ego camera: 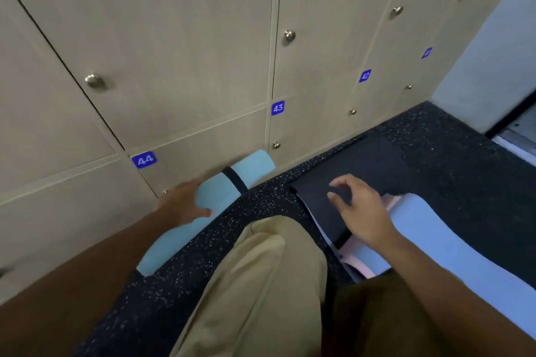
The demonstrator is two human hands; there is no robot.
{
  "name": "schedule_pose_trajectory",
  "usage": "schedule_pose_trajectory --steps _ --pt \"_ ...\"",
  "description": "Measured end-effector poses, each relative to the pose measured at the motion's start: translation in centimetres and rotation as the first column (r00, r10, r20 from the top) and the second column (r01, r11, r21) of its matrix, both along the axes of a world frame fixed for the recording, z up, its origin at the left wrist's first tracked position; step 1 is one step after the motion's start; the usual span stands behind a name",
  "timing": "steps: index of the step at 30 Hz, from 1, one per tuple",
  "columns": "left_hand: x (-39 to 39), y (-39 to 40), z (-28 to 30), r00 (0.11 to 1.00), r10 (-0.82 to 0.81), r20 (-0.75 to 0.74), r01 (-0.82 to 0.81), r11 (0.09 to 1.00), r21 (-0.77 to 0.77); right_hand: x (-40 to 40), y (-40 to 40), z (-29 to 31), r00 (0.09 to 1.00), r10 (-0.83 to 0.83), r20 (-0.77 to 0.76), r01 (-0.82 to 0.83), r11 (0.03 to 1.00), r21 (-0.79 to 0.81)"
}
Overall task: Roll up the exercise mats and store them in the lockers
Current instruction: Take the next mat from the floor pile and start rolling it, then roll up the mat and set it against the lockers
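Against closed lockers (174,38), our left hand (182,203) holds one rolled, strapped mat (214,191); our empty right hand (359,209) hovers over unrolled mats (435,240).

My left hand (185,203) blurs; at seven o'clock my arm hides the rolled pale-blue foam mat's (232,180) end.
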State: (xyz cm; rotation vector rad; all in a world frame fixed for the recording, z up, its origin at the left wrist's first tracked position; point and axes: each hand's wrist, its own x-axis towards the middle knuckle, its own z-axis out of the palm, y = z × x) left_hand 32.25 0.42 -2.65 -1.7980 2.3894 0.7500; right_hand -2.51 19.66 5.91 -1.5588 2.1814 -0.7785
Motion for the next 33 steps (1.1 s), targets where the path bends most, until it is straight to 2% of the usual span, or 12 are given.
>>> schedule_pose_trajectory --steps 3,8,14,20,27,33 --pt "1.2 -1.6 -4.3 0.999 0.051 0.011 -0.052 0.999 0.011 -1.1 -3.3 -2.9 0.999 0.049 0.015 -0.051 0.992 0.119" --pt "1.2 -4.0 -10.0 0.994 0.02 0.112 -0.023 1.0 0.02 -2.7 -8.1 -8.3 0.994 0.111 0.018 -0.111 0.948 0.297" --pt "1.3 -7.1 -15.9 0.966 -0.015 0.259 0.008 1.0 0.029 -4.0 -11.3 -15.1 0.99 0.113 0.079 -0.136 0.899 0.416" --pt "0.6 -9.4 -19.9 0.921 -0.049 0.386 0.038 0.999 0.034 -4.0 -14.1 -18.2 0.982 0.11 0.153 -0.163 0.902 0.4" --pt "-0.5 -9.5 -23.8 0.897 -0.026 0.44 -0.015 0.996 0.089 -4.7 -14.2 -20.2 0.981 0.099 0.166 -0.163 0.888 0.431" --pt "-0.5 -8.3 -22.9 0.935 0.041 0.352 -0.058 0.998 0.037 -5.2 -14.4 -19.8 0.982 0.024 0.19 -0.111 0.881 0.459"
